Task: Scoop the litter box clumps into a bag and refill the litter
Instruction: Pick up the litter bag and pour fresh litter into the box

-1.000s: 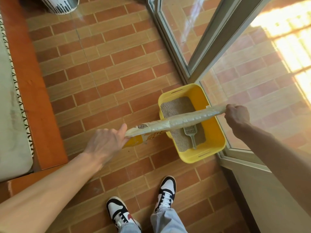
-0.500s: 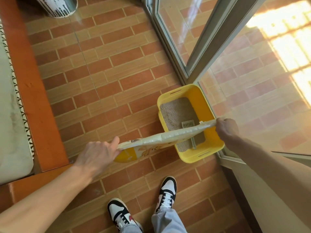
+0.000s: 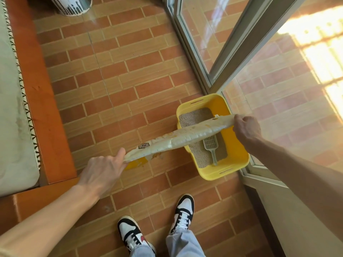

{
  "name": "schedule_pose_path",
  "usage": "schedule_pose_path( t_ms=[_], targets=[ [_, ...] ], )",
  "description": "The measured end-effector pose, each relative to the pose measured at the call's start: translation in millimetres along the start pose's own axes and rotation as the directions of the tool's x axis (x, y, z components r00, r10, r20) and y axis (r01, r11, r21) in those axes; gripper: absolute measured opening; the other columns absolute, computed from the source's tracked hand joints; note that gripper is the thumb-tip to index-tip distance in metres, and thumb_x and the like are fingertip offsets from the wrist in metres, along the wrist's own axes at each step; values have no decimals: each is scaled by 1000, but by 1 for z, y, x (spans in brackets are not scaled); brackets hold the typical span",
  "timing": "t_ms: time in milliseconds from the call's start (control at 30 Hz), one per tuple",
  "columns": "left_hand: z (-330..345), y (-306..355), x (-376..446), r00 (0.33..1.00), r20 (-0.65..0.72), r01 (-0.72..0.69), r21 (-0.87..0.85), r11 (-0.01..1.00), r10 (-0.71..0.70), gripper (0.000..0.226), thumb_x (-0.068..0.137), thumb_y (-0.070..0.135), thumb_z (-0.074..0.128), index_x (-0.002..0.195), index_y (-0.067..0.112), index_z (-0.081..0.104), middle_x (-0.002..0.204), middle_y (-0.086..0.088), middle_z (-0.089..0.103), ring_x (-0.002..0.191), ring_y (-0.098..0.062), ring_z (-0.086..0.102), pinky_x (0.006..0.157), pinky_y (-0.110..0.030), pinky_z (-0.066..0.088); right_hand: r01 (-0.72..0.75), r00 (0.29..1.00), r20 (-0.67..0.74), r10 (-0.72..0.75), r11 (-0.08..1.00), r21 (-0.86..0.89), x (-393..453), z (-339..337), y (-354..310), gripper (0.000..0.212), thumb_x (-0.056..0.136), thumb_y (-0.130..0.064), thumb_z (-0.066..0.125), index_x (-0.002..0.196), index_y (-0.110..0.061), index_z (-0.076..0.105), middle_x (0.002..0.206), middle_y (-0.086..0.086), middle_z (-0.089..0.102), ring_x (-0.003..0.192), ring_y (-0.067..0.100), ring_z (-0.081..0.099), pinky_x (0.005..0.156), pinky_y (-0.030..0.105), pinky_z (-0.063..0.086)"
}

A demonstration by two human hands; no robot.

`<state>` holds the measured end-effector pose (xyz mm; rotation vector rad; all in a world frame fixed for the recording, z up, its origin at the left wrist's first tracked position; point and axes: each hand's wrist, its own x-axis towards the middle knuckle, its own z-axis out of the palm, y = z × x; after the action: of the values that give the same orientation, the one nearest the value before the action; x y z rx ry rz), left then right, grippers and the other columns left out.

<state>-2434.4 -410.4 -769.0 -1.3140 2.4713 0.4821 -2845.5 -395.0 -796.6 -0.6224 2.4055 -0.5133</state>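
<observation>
Pinching opposite ends, both hands, left (image 3: 101, 170) and right (image 3: 246, 127); litter bag (image 3: 178, 139) lengthwise left-right, right end higher over litter box (image 3: 235, 145).

Brick-tile floor (image 3: 115, 75), sunlit glass door (image 3: 289, 86), orange bench (image 3: 42, 101)

No text, brand, number or sign can be read anywhere in the view. The litter bag (image 3: 178, 140) carries a small square printed mark near its lower end, just beside some orange-yellow print, but it is too small and blurred to make out any letters or figures. The shoes (image 3: 182, 212) show a red shape on the side, with no wording legible on them.
</observation>
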Motion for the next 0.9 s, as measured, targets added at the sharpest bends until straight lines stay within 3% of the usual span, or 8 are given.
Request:
schedule_pose_path(
  t_ms=[133, 267, 433, 500, 567, 667, 900],
  targets=[
    [-9, 4, 12, 999, -34, -34, 20, 999, 34, 31, 84, 20, 79, 86, 11, 48, 42, 17, 13, 30, 2, 2, 32, -10, -1, -48, 999, -24, 49, 999, 24, 3, -9, 9, 43, 104, -35, 42, 99, 0, 66, 101, 19, 68, 92, 35, 66, 86, 49, 56],
    [-6, 7, 14, 999, -3, -45, 61, 997, 45, 27, 89, 23, 73, 86, 12, 48, 40, 16, 17, 28, 1, 3, 30, -12, -1, -106, 993, -43, 108, 994, 40, 5, -11, 14, 42, 105, -33, 43, 108, 1, 67, 103, 19, 68, 93, 32, 66, 84, 45, 55],
    [8, 8, 6, 998, 16, -57, 48, 997, 57, 27, 87, 24, 74, 86, 13, 49, 40, 16, 14, 29, 1, 1, 31, -12, -1, -136, 991, 4, 136, 991, 6, 3, -13, 20, 42, 104, -34, 44, 103, 1, 66, 97, 17, 66, 83, 30, 63, 77, 44, 55],
    [20, 7, 0, 997, 51, -63, 93, 994, 59, 21, 95, 29, 65, 95, 13, 51, 40, 13, 23, 29, 0, 8, 30, -14, 6, -153, 986, 58, 154, 988, -16, 1, -14, 25, 41, 103, -33, 45, 103, 2, 66, 91, 14, 62, 74, 25, 56, 69, 39, 49],
    [35, 6, -5, 996, 82, -47, 171, 984, 33, 23, 105, 38, 43, 109, 16, 49, 46, 10, 38, 31, -3, 24, 33, -18, 18, -164, 980, 101, 169, 985, -53, -5, -14, 32, 38, 103, -31, 45, 100, 1, 66, 85, 12, 57, 65, 19, 49, 59, 31, 41],
    [49, 7, -13, 994, 93, -66, 180, 981, 50, 27, 108, 41, 31, 116, 19, 44, 54, 9, 45, 38, -6, 35, 39, -22, 26, -123, 985, 110, 136, 985, -118, -23, -12, 42, 39, 104, -30, 44, 95, 1, 65, 84, 14, 59, 60, 18, 47, 53, 28, 37],
    [76, 25, -28, 976, 218, -26, 104, 994, 3, 29, 110, 33, 31, 133, 16, 36, 64, 8, 48, 54, -14, 51, 53, -28, 44, -84, 995, 55, 88, 995, -61, -64, -1, 58, 42, 107, -32, 38, 96, 2, 61, 91, 16, 62, 70, 21, 55, 74, 42, 52]
  ],
)
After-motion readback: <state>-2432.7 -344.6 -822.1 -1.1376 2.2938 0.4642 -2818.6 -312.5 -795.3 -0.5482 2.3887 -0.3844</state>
